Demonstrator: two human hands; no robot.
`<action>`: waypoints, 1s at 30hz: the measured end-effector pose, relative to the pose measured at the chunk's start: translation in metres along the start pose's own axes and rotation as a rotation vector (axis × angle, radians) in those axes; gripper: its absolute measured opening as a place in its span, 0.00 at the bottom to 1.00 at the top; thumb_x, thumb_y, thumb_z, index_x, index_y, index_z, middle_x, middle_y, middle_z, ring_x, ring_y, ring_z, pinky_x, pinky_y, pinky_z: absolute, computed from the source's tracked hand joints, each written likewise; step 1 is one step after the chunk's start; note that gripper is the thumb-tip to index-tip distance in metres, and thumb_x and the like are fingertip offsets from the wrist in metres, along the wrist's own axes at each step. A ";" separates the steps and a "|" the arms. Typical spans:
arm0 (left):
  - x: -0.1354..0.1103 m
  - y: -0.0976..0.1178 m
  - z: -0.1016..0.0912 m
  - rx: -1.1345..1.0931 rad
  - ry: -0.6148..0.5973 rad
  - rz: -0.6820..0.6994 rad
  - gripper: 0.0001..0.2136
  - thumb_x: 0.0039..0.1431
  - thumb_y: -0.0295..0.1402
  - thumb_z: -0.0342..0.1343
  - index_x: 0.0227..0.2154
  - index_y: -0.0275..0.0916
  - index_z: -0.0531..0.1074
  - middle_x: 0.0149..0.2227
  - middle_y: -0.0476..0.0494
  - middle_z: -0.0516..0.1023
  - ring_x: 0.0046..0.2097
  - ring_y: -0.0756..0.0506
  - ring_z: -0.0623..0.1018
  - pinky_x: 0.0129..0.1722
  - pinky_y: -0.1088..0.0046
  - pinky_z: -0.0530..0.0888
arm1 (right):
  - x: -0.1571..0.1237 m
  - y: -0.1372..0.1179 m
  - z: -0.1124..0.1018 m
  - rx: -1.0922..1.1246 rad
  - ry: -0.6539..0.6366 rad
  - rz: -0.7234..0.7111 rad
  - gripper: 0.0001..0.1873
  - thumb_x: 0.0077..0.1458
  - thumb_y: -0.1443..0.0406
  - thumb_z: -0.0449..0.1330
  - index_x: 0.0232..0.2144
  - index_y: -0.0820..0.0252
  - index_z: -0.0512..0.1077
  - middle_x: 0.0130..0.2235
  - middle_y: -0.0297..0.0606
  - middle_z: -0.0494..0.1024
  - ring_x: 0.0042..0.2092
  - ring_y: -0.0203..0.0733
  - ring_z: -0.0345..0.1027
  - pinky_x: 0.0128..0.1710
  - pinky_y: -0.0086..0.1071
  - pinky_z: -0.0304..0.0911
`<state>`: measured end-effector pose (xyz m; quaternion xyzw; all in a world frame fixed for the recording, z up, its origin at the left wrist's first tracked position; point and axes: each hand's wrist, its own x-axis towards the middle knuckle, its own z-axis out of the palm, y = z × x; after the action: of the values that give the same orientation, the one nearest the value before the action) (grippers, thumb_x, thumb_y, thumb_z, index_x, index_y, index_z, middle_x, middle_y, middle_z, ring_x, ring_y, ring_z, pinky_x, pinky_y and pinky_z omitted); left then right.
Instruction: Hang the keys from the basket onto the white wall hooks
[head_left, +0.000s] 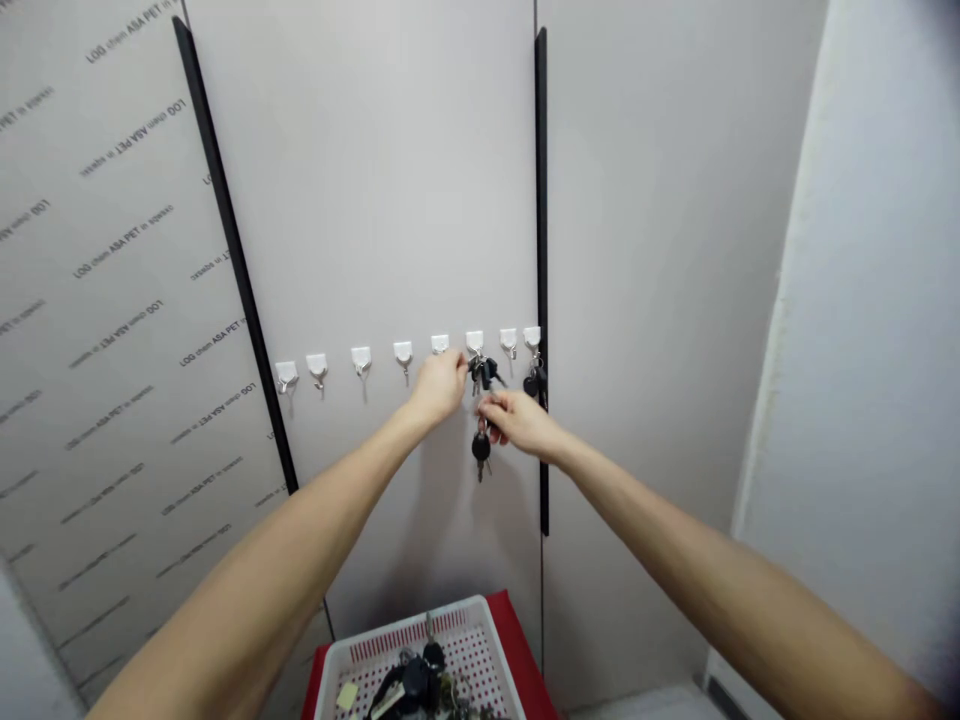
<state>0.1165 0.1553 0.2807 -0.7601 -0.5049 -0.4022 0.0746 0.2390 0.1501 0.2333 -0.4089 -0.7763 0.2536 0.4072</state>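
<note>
My right hand (pixel 519 420) pinches a set of keys by its ring; one black-headed key (pixel 481 447) dangles below the fingertips. Just above it, a bunch of dark keys (pixel 484 372) hangs at a white adhesive hook (pixel 475 342). My left hand (pixel 439 385) has its fingers closed at the left edge of that bunch, and its fingertips are partly hidden. Another white hook (pixel 440 343) shows right above my left hand. Farther right, a hook (pixel 532 337) carries another set of black keys (pixel 533 380).
Several white hooks, such as the leftmost one (pixel 286 372), run in a row across the grey cabinet door (pixel 360 200). Black strip handles (pixel 541 200) stand upright along the door edges. Below, a white perforated basket (pixel 491 640) with keys inside rests on a red surface (pixel 514 630).
</note>
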 end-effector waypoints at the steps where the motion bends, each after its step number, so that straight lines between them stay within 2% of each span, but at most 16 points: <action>1: -0.007 -0.007 0.002 -0.029 -0.055 -0.010 0.09 0.47 0.28 0.40 0.22 0.34 0.65 0.19 0.48 0.68 0.22 0.54 0.67 0.26 0.78 0.64 | -0.006 0.005 0.009 0.029 -0.041 0.005 0.07 0.44 0.66 0.44 0.21 0.63 0.60 0.20 0.31 0.66 0.17 0.26 0.58 0.15 0.20 0.53; 3: -0.018 -0.020 0.007 -0.123 -0.124 -0.096 0.09 0.46 0.27 0.40 0.23 0.33 0.64 0.19 0.48 0.68 0.21 0.55 0.67 0.24 0.79 0.64 | -0.013 0.013 0.023 0.035 -0.074 0.000 0.07 0.43 0.66 0.45 0.20 0.63 0.60 0.20 0.31 0.66 0.16 0.26 0.57 0.15 0.20 0.52; 4: -0.020 -0.024 0.010 -0.193 -0.141 -0.151 0.09 0.47 0.28 0.39 0.24 0.32 0.64 0.21 0.47 0.68 0.21 0.55 0.67 0.23 0.80 0.64 | -0.014 0.016 0.027 0.032 -0.051 0.004 0.08 0.43 0.66 0.45 0.19 0.63 0.60 0.19 0.31 0.66 0.16 0.26 0.57 0.15 0.20 0.52; 7: -0.016 -0.025 0.016 -0.395 -0.152 -0.249 0.12 0.48 0.30 0.40 0.35 0.33 0.61 0.29 0.43 0.69 0.24 0.54 0.69 0.23 0.80 0.65 | -0.004 0.019 0.024 0.075 0.161 0.045 0.09 0.44 0.65 0.44 0.19 0.63 0.60 0.18 0.30 0.65 0.15 0.26 0.55 0.14 0.21 0.51; 9: -0.008 -0.019 0.022 -0.414 -0.154 -0.258 0.16 0.46 0.31 0.43 0.40 0.33 0.58 0.33 0.42 0.69 0.27 0.53 0.70 0.25 0.79 0.65 | 0.005 0.017 0.013 0.121 0.332 0.047 0.09 0.44 0.64 0.43 0.22 0.62 0.61 0.18 0.30 0.64 0.14 0.26 0.54 0.13 0.21 0.50; 12: 0.002 -0.008 0.033 -0.361 -0.121 -0.321 0.17 0.43 0.30 0.47 0.39 0.33 0.60 0.32 0.41 0.70 0.29 0.51 0.69 0.28 0.77 0.64 | 0.017 0.012 -0.004 0.136 0.485 0.031 0.11 0.43 0.63 0.46 0.29 0.62 0.62 0.17 0.28 0.63 0.14 0.26 0.52 0.13 0.21 0.49; 14: 0.006 -0.003 0.040 -0.353 -0.105 -0.363 0.12 0.42 0.32 0.48 0.32 0.33 0.65 0.29 0.41 0.71 0.30 0.49 0.69 0.29 0.76 0.64 | 0.022 0.008 -0.010 0.140 0.458 0.081 0.13 0.42 0.63 0.47 0.32 0.63 0.62 0.15 0.27 0.61 0.14 0.25 0.50 0.13 0.21 0.48; 16: 0.008 -0.001 0.044 -0.348 -0.092 -0.379 0.08 0.42 0.32 0.48 0.25 0.33 0.67 0.27 0.42 0.71 0.30 0.49 0.69 0.29 0.75 0.64 | 0.027 0.005 -0.013 0.134 0.354 0.152 0.11 0.42 0.63 0.48 0.30 0.64 0.63 0.13 0.26 0.58 0.12 0.25 0.48 0.11 0.21 0.45; 18: 0.011 -0.001 0.046 -0.357 -0.039 -0.408 0.07 0.42 0.31 0.48 0.24 0.34 0.66 0.27 0.43 0.71 0.30 0.49 0.69 0.29 0.75 0.64 | 0.030 0.003 -0.015 0.107 0.273 0.205 0.09 0.41 0.64 0.48 0.25 0.64 0.63 0.12 0.26 0.56 0.12 0.25 0.46 0.10 0.21 0.42; 20: 0.014 -0.001 0.044 -0.393 0.024 -0.444 0.08 0.41 0.30 0.49 0.28 0.34 0.64 0.28 0.44 0.71 0.30 0.51 0.69 0.29 0.76 0.64 | 0.034 0.000 -0.017 0.052 0.248 0.223 0.07 0.41 0.65 0.48 0.21 0.63 0.62 0.12 0.26 0.56 0.12 0.25 0.45 0.10 0.21 0.41; 24: 0.030 0.004 0.036 -0.502 0.034 -0.449 0.10 0.42 0.30 0.49 0.31 0.34 0.62 0.26 0.44 0.71 0.25 0.53 0.69 0.25 0.78 0.65 | 0.044 -0.010 -0.031 -0.126 0.362 0.137 0.09 0.39 0.65 0.47 0.13 0.64 0.60 0.12 0.28 0.57 0.14 0.25 0.47 0.13 0.21 0.42; 27: 0.047 0.015 0.024 -0.549 0.094 -0.443 0.10 0.44 0.30 0.46 0.33 0.35 0.61 0.26 0.45 0.70 0.24 0.53 0.69 0.24 0.79 0.65 | 0.052 -0.029 -0.044 -0.237 0.468 0.055 0.11 0.39 0.64 0.47 0.12 0.64 0.60 0.13 0.29 0.58 0.16 0.26 0.49 0.15 0.22 0.44; 30: 0.048 0.022 0.010 -0.547 0.099 -0.419 0.09 0.46 0.31 0.44 0.31 0.35 0.63 0.25 0.46 0.69 0.23 0.54 0.68 0.23 0.79 0.64 | 0.050 -0.047 -0.050 -0.317 0.460 0.017 0.11 0.38 0.63 0.47 0.12 0.64 0.61 0.13 0.30 0.59 0.17 0.27 0.50 0.16 0.22 0.44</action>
<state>0.1481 0.1841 0.3131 -0.6115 -0.5192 -0.5656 -0.1915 0.2440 0.1699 0.3151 -0.5207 -0.6901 0.0327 0.5015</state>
